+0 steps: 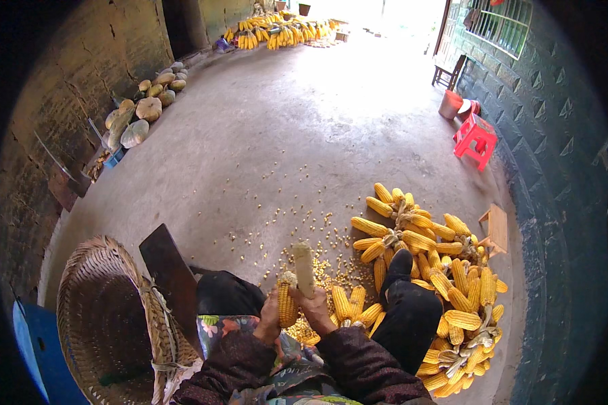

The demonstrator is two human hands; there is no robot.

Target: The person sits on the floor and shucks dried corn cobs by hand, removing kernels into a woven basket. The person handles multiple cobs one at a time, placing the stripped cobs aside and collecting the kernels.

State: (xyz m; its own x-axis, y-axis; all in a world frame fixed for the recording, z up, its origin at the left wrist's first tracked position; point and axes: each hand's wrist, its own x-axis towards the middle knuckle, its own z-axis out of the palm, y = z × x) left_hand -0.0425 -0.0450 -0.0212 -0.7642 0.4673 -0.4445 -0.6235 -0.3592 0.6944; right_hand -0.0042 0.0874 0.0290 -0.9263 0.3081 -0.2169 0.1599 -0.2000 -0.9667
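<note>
My left hand [269,315] grips a yellow ear of corn [287,304], held upright with its pale tip at the top. Close beside it, my right hand [312,306] is closed around a pale, elongated piece [303,266], perhaps a bare corncob or a wooden tool; which one I cannot tell. The two held things are side by side above my lap. Loose corn kernels [329,271] lie scattered on the floor in front and between my legs. A bunch of corn ears [355,304] rests just right of my right hand.
Tied corn ears [461,298] are heaped at right, around my foot. A woven basket [106,304] and dark board [169,273] stand left. Farther off are a small wooden stool [495,230], a red plastic stool [476,136], pumpkins [149,109] and more corn [289,33].
</note>
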